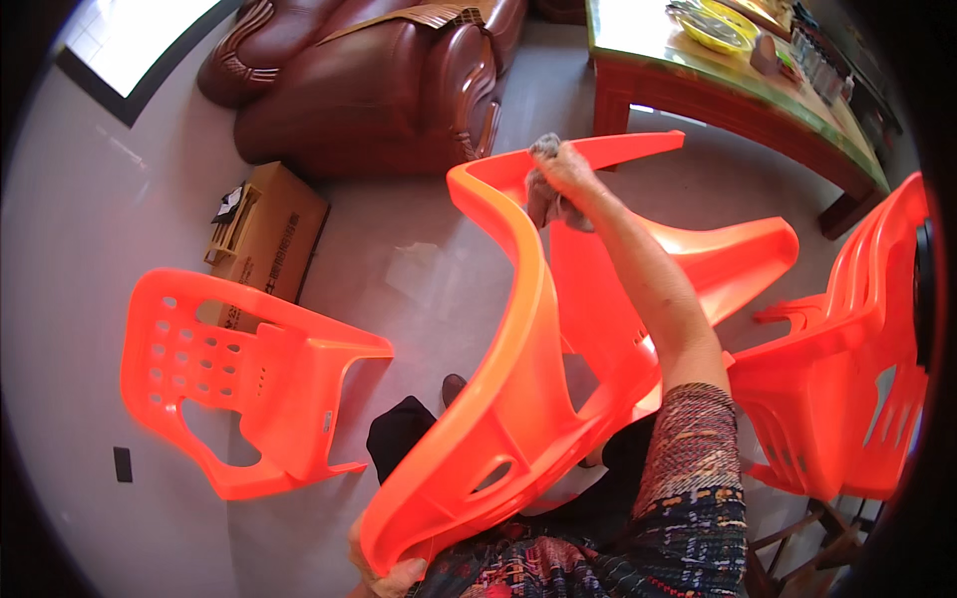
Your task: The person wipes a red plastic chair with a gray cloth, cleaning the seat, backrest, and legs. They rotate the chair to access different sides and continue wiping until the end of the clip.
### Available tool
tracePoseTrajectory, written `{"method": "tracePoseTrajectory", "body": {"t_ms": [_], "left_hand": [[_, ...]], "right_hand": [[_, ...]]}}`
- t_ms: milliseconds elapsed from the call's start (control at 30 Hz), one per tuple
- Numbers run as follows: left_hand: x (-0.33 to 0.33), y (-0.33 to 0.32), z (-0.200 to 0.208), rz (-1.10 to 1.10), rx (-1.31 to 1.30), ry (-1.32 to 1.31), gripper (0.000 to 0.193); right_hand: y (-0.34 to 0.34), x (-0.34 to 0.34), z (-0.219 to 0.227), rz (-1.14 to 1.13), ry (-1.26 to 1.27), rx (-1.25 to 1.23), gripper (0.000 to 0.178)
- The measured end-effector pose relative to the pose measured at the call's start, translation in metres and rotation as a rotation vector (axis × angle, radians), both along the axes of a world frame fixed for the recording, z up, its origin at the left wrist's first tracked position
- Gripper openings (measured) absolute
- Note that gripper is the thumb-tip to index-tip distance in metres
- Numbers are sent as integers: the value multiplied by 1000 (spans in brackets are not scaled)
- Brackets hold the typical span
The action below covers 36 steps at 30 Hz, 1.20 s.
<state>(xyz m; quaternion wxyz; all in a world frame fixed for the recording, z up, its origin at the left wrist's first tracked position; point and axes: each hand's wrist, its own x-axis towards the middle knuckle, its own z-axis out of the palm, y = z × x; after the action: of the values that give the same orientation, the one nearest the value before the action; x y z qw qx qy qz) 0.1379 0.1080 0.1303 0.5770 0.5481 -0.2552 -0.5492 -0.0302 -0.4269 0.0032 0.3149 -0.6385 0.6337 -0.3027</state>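
Observation:
An orange plastic chair (533, 329) is tipped over in front of me, its legs pointing away and to the right. My right hand (566, 179) reaches across it and presses a crumpled grey-brown cloth (541, 199) against a far leg. At the near lower corner, my left hand (384, 568) is closed round the chair's edge, with part of the fingers hidden behind the plastic.
Another orange chair (289, 389) stands at the left, by the wall. Stacked orange chairs (837, 369) are close on the right. Farther off are a cardboard box (274, 234), a brown leather sofa (339, 110) and a wooden table (723, 80) bearing a yellow basket (718, 30).

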Motion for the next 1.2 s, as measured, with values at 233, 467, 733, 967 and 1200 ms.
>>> {"method": "tracePoseTrajectory", "body": {"t_ms": [233, 467, 733, 967, 1200], "left_hand": [[20, 37, -46, 101, 66, -149, 79], [6, -11, -23, 155, -158, -288, 78], [16, -11, -31, 131, -165, -201, 75], [13, -27, -19, 93, -242, -201, 72], [8, -22, -19, 38, -294, -233, 72]], "right_hand": [[67, 51, 22, 743, -134, 10, 29], [107, 13, 64, 842, -48, 120, 28], [175, -19, 82, 913, 3, -336, 24], [308, -24, 100, 788, 236, -790, 61], [291, 7, 117, 306, -708, -203, 50]]}}
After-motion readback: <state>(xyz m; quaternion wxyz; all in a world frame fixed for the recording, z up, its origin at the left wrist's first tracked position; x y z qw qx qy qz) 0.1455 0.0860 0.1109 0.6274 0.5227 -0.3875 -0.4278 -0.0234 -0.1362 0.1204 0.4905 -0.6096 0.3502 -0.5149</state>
